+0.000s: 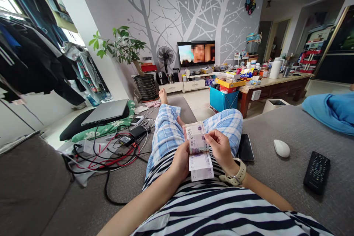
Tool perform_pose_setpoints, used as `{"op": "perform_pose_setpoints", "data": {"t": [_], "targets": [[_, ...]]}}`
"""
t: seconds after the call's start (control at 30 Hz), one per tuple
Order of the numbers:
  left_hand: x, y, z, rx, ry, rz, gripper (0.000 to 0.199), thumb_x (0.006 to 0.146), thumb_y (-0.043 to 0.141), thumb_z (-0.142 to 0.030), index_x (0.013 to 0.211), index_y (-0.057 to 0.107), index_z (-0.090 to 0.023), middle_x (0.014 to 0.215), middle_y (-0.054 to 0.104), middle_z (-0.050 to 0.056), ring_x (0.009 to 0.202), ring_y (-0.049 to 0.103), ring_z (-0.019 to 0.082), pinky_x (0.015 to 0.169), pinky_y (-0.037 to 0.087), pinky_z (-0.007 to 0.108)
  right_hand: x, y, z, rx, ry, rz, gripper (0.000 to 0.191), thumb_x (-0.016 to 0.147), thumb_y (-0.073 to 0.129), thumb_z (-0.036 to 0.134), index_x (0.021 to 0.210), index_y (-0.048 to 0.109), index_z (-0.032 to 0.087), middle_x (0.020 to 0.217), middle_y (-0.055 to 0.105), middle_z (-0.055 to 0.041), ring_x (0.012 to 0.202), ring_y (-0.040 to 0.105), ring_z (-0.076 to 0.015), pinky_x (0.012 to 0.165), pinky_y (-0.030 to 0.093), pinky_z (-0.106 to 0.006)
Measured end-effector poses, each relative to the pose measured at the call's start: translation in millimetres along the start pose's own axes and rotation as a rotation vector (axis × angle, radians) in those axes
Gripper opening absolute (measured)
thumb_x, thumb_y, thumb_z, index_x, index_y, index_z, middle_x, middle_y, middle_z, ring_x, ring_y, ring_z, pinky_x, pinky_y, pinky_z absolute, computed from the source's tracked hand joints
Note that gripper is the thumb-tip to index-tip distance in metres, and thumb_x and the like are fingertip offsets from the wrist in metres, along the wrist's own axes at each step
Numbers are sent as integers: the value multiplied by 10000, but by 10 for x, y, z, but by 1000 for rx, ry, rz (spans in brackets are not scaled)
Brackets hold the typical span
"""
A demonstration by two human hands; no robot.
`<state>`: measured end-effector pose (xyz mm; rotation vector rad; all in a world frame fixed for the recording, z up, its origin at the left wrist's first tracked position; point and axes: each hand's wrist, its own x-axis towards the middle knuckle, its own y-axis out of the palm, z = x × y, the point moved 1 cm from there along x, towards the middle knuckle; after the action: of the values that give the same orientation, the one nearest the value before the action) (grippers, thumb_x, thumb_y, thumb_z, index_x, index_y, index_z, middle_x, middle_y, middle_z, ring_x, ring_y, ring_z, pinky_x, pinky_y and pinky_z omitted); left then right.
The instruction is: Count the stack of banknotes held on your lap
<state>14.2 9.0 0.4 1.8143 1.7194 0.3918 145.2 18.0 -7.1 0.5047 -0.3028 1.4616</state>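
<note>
Several purple-and-white paper banknotes (201, 161): near centre, above black-and-white striped shirt (204, 214) | left hand (181, 160): closed on left edges | right hand (221, 149): thumb and finger pinched at right edge | advisable: firm left clasp, banknotes parted singly

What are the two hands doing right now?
Left hand: closed, holding the banknotes.
Right hand: fingers pinching the banknotes' edge.
</note>
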Motion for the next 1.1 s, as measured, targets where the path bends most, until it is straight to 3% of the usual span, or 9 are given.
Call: {"op": "perform_pose_setpoints", "data": {"t": [0.23, 0.5, 0.67, 0.9, 1.1], "targets": [[-41, 28, -19, 65, 37, 21, 145, 763, 591, -186, 852, 694, -137, 825, 762, 87, 867, 714, 283, 780, 563, 362, -13, -4, 22, 4, -14, 26, 290, 854, 606, 434, 696, 567, 194, 585, 510, 25, 551, 441, -126, 514, 370, -250], [-5, 7, -7, 20, -20, -17, 227, 842, 488, -137, 908, 704, -150, 805, 762, 30, 1007, 683, 307, 789, 569, 371, -18, 7, 20, 14, -21, 29, 272, 857, 600, 442, 754, 604, 190, 634, 554, 6, 586, 482, -138, 530, 393, -250], [-12, 25, -18, 104, 22, -2, 238, 844, 474, -132, 816, 710, -125, 769, 758, 40, 1001, 682, 308, 813, 559, 358, -28, 6, 36, 29, -12, 37, 282, 866, 585, 452, 752, 594, 194, 622, 535, 12, 559, 454, -129, 508, 370, -247], [-25, 38, -27, 107, 28, 15, 264, 850, 458, -134, 884, 719, -114, 835, 764, 57, 982, 689, 297, 801, 553, 343, -43, 0, 101, 16, -24, 34, 300, 883, 565, 463, 738, 567, 200, 568, 461, 36, 502, 391, -112, 464, 310, -241], [-35, 27, -41, 34, -22, -44, 269, 887, 469, -191, 948, 717, -110, 928, 765, 79, 1011, 681, 291, 844, 540, 343, -36, 16, 52, 122, 13, 108, 357, 921, 484, 499, 744, 563, 199, 501, 513, 30, 446, 406, -114, 469, 313, -254]]}}
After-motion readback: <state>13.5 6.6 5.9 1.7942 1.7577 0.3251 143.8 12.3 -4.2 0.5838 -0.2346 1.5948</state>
